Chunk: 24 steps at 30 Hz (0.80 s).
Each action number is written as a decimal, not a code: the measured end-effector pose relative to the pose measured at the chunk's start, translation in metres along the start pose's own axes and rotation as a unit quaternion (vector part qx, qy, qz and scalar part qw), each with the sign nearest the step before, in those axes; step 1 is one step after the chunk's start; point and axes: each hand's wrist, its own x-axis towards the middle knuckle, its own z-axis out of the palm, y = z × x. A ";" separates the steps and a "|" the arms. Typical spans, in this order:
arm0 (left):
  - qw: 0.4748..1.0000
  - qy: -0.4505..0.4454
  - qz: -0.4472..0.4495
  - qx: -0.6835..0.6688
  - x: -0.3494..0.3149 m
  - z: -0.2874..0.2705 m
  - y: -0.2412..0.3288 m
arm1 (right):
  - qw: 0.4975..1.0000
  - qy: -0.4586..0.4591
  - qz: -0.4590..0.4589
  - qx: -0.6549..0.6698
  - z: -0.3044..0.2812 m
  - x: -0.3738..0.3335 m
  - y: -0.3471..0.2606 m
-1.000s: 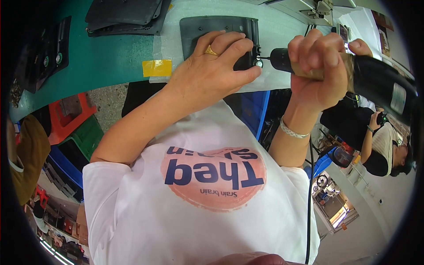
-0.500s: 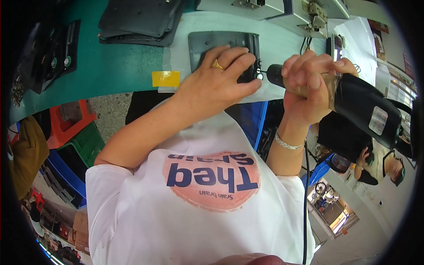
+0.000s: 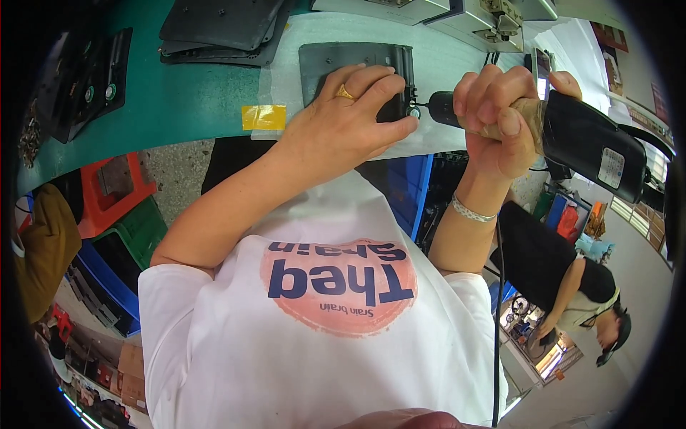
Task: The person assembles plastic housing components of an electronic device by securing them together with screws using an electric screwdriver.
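Observation:
My left hand (image 3: 350,121), with a gold ring, rests over a flat dark panel (image 3: 319,63) on the workbench. Its fingers are curled onto the panel, and the thumb reaches to the right edge, by a small round shiny part (image 3: 414,112). From the right, my right hand (image 3: 500,118) grips a black electric screwdriver (image 3: 594,146) around its tan-taped handle. The tool lies nearly level, its thin bit pointing left to the panel's edge beside my left thumb. I cannot tell whether the bit sits in a screw.
A stack of dark panels (image 3: 218,28) lies at the far left, and more dark parts (image 3: 89,93) sit at the left edge. Yellow tape (image 3: 264,117) is near the front edge. Grey machine boxes (image 3: 471,21) stand behind. A co-worker (image 3: 579,286) is at the right.
The view has shifted slightly, and both hands appear a little higher, still at the same panel edge. At the right, the co-worker has moved and shows more fully.

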 end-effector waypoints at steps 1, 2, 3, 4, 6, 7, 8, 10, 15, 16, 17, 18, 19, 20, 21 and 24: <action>1.000 -0.002 -0.001 0.002 0.000 0.000 0.000 | 1.000 0.000 0.000 0.000 0.000 0.000 0.000; 1.000 -0.002 -0.001 0.002 0.000 0.000 0.000 | 1.000 -0.002 -0.001 0.009 0.000 0.001 0.001; 1.000 -0.004 -0.002 0.001 0.000 0.000 0.001 | 1.000 -0.003 0.000 0.019 0.000 0.000 0.001; 1.000 -0.005 -0.003 0.001 0.000 0.000 0.001 | 1.000 -0.004 0.000 0.020 -0.002 0.001 0.002; 1.000 -0.004 -0.006 0.001 0.001 0.001 0.002 | 1.000 -0.012 -0.011 0.020 -0.005 0.001 0.004; 1.000 -0.004 -0.007 0.001 0.000 0.000 0.003 | 1.000 -0.011 -0.010 0.020 -0.003 0.001 0.004; 1.000 -0.005 -0.008 0.001 0.000 0.000 0.003 | 0.999 -0.001 -0.010 0.031 0.000 0.002 0.005; 1.000 -0.002 -0.007 -0.007 0.002 0.001 0.001 | 0.999 0.007 -0.011 0.042 0.000 0.004 0.007; 1.000 -0.014 0.005 0.008 0.006 -0.003 0.000 | 0.999 0.016 0.004 0.049 -0.004 0.007 0.006; 1.000 -0.023 0.011 0.011 0.008 -0.007 0.000 | 0.999 0.015 -0.004 0.043 -0.001 0.007 0.003; 0.999 -0.017 0.026 0.010 0.010 -0.008 -0.002 | 1.000 -0.002 0.003 0.009 -0.002 0.008 0.003; 0.999 -0.027 0.013 0.011 0.008 -0.009 -0.001 | 0.999 -0.018 0.009 -0.026 -0.002 0.009 0.002; 0.999 -0.036 0.003 0.013 0.007 -0.009 0.000 | 0.999 0.003 0.013 -0.030 -0.002 0.009 0.004; 0.999 -0.041 -0.003 0.008 0.006 -0.009 0.001 | 1.000 0.025 0.012 0.006 -0.003 0.007 0.007; 0.999 -0.035 0.016 0.011 0.008 -0.009 0.002 | 0.998 0.045 0.009 0.043 -0.003 0.006 0.010; 0.999 -0.054 -0.008 0.000 0.007 -0.010 0.005 | 0.994 0.101 0.030 0.042 0.002 -0.001 0.010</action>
